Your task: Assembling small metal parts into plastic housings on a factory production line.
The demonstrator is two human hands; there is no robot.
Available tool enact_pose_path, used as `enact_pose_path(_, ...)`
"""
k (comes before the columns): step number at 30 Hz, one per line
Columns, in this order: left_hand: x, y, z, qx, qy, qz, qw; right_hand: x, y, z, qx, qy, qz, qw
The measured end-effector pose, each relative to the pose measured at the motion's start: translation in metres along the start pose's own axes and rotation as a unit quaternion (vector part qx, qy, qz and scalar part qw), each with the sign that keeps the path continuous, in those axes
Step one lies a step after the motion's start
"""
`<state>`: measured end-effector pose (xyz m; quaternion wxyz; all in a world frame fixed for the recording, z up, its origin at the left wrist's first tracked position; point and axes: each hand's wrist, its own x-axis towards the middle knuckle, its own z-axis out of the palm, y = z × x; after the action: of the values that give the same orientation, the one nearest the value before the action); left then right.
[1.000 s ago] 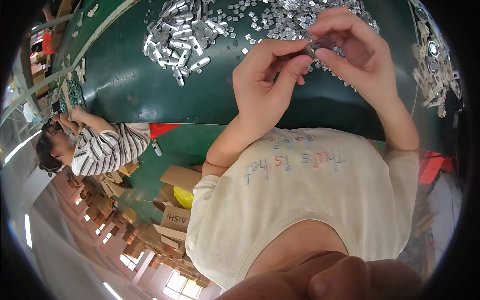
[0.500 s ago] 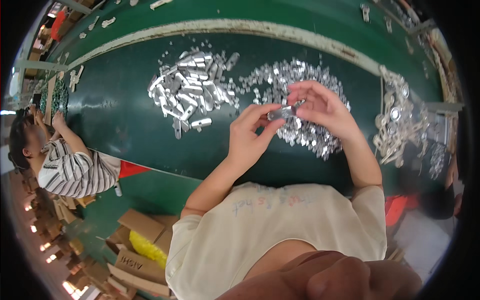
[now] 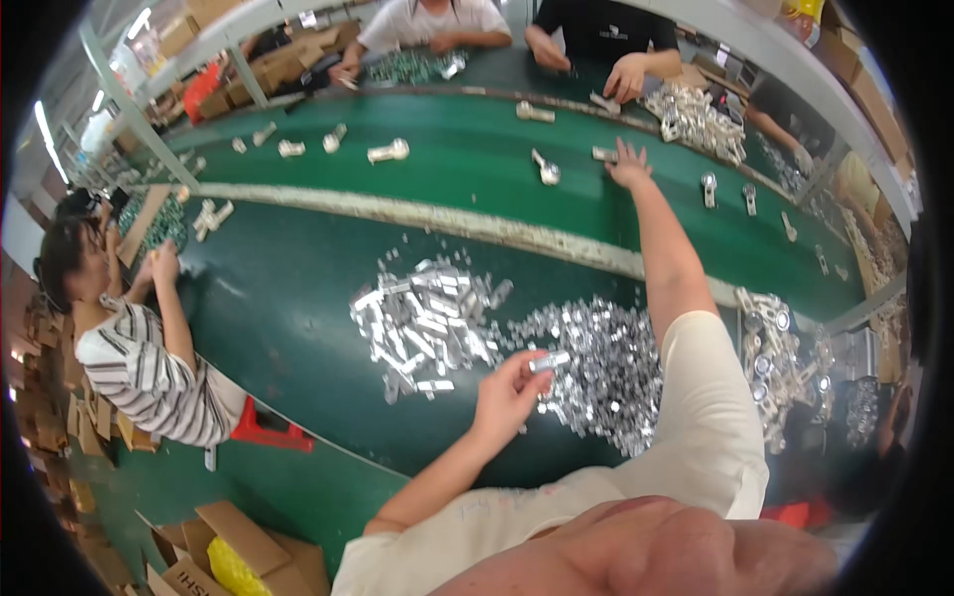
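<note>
My left hand [image 3: 505,399] pinches a shiny, elongated silver metal piece [image 3: 549,362] between thumb and fingers, above the gap between two heaps. On its left lies a pile of long silver metal shells [image 3: 427,316]; to the right spreads a heap of small shiny metal parts [image 3: 611,372]. My right arm stretches far forward over the green conveyor belt [image 3: 457,159]. There my right hand [image 3: 628,165] has its fingers spread, beside a small pale, long piece [image 3: 604,154] at its left edge. Whether they touch is hard to tell.
A pale worn rail [image 3: 417,210] divides my dark green table from the belt. Several white-and-silver pieces with round heads [image 3: 389,151] lie along the belt. More are piled at my right [image 3: 770,348]. Co-workers sit across the belt and at my left [image 3: 149,368].
My right hand has left the silver piece and reached far forward over the belt. My left hand still holds a silver piece. The view has tilted up, showing co-workers opposite.
</note>
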<state>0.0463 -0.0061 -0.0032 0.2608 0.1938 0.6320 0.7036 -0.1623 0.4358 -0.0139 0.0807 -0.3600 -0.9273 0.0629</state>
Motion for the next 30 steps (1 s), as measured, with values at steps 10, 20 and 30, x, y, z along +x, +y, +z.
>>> enact_pose_path(10, -0.004, 0.003, 0.007, 0.004, -0.006, 0.021, 1.000, -0.112, 0.056, 0.002, 0.069, 0.131, -0.187, 0.971)
enact_pose_path(20, -0.019, 0.054, 0.007, -0.061, -0.064, -0.014, 0.996, -0.385, -0.009, -0.152, 0.446, -0.114, -0.329, 0.825)
enact_pose_path(30, -0.044, 0.075, 0.018, -0.004, -0.085, -0.017, 0.996, -0.418, -0.008, -0.154, 0.360, -0.019, -0.376, 0.854)
